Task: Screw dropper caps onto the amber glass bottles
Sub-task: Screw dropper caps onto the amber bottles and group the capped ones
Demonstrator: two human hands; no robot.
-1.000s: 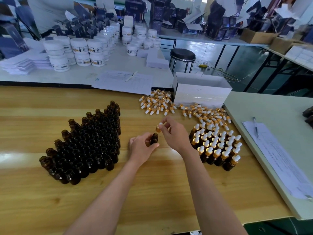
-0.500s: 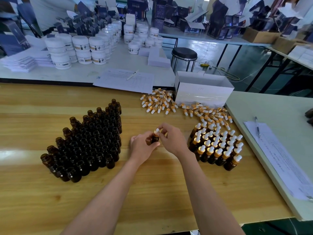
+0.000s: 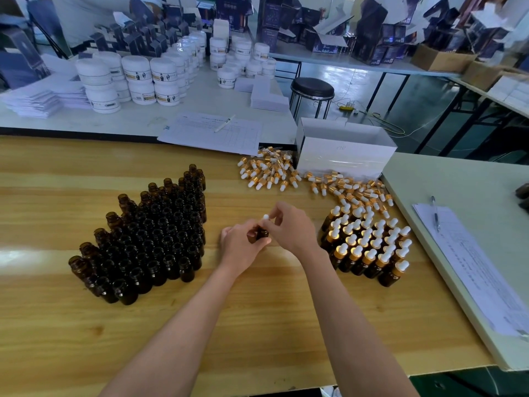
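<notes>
My left hand [image 3: 242, 245] grips a small amber glass bottle [image 3: 261, 234] just above the wooden table [image 3: 257, 310]. My right hand [image 3: 289, 227] pinches a dropper cap [image 3: 266, 217] that sits on the bottle's neck, its white bulb sticking up between my fingers. To the left stands a block of several open amber bottles [image 3: 148, 239]. On the right, several capped bottles [image 3: 369, 245] with gold collars and white bulbs stand together. Loose dropper caps [image 3: 300, 179] lie scattered behind my hands.
A white open box [image 3: 343, 156] stands behind the loose caps. A paper form with a pen [image 3: 214, 133] lies at the back, and more papers with a pen [image 3: 469, 259] lie on the pale table at the right. White jars [image 3: 143, 78] crowd the far table beside a black stool [image 3: 312, 90].
My right hand brought the dropper cap down from above the bottle onto its neck. Both hands stayed at the same spot over the table.
</notes>
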